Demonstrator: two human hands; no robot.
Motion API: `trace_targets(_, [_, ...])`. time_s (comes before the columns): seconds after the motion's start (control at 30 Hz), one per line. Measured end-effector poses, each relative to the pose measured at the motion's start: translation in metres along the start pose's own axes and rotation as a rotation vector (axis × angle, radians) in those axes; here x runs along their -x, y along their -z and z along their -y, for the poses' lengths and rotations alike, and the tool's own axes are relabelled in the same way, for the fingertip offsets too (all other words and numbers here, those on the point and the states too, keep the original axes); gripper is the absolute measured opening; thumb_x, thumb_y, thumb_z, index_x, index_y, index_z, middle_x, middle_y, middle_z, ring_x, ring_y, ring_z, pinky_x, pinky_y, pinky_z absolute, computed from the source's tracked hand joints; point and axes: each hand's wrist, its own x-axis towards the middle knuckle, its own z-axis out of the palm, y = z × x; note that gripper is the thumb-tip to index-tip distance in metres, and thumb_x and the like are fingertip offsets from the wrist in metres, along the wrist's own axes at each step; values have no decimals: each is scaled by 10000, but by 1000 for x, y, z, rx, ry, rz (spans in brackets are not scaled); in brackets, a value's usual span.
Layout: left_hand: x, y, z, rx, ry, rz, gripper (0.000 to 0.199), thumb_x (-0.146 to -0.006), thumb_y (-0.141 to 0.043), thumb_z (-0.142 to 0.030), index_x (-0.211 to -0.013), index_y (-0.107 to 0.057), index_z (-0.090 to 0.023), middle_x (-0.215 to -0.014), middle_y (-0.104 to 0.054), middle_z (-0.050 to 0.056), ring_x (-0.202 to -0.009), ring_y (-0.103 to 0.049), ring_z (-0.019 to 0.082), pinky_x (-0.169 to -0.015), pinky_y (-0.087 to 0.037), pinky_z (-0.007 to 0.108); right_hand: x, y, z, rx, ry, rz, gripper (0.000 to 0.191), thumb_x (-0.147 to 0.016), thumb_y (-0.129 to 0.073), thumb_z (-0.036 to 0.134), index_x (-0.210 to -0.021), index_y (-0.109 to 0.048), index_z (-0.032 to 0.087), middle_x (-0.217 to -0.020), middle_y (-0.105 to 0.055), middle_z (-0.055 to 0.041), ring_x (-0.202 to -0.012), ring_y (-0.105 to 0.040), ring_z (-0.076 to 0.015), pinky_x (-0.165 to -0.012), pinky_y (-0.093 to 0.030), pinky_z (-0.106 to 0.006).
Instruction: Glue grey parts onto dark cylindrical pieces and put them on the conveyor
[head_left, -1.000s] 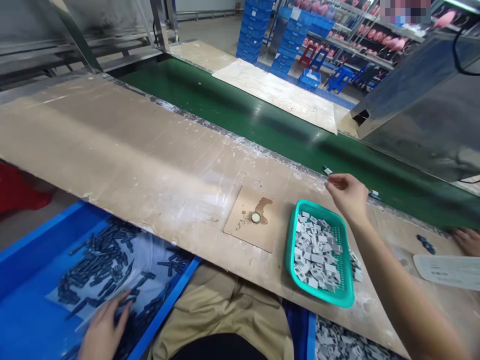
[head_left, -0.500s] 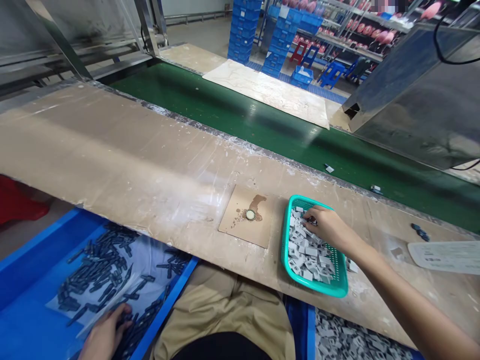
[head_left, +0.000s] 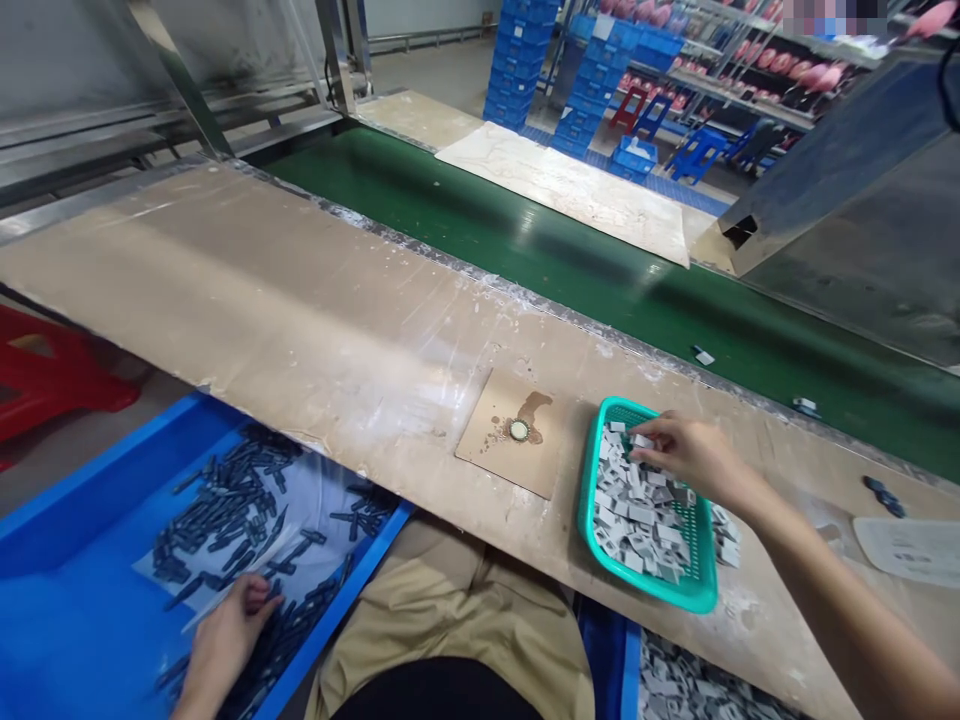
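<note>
My right hand (head_left: 694, 455) reaches into a teal mesh basket (head_left: 592, 520) heaped with small grey plastic pieces (head_left: 637, 515), its fingertips pinching one grey piece near the basket's far rim. My left hand (head_left: 232, 625) rests low in a blue bin (head_left: 67, 560) among several dark blue stick-like parts (head_left: 225, 495) on a white liner, fingers curled over them; whether it holds one I cannot tell. Between the two lies a small brown board (head_left: 517, 435) with a round cap and a dark stain.
The long scuffed wooden bench (head_left: 300, 320) runs beside a green conveyor belt (head_left: 525, 250) carrying two small parts. A white sheet (head_left: 911, 548) lies at the right. More grey pieces fill a bin (head_left: 675, 685) under the bench. Blue crates and stools stand behind.
My right hand came back from the belt edge and dropped into the teal basket, then closed its fingertips on a grey piece. The left hand stayed among the dark parts.
</note>
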Motion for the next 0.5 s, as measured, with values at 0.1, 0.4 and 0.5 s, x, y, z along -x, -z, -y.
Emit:
trace_targets(0.1, [6,1,-14,229,212,23,272,-459,-725,-335,-661,-589,-214,-615,-679,47,-704,-673,301,-623,-531,370,7,6,17,-333,-95,25,424,-622,-715,491,-891,-692,165,-629,-644,-52,-560,-604,-207,-509,-463,-308])
trace_targets(0.4, [51,4,-126,1140,477,259,279,-653,-654,-18,-897,-693,-148,-930,-716,61,-781,-676,145,-635,-573,209,-7,-42,100,-485,159,-64,311,-796,-592,395,-1015,-647,182,-925,-702,-91,-782,-668,-222,-741,-535,-369])
trace_targets(0.5, [63,0,-143,1283,501,369,265,-673,-664,-17,-889,-699,-167,-864,-706,24,-607,-613,67,-441,-474,125,-13,-56,107,-287,282,-119,222,-817,-557,348,-944,-676,211,-915,-704,-86,-824,-659,-243,-749,-526,-383])
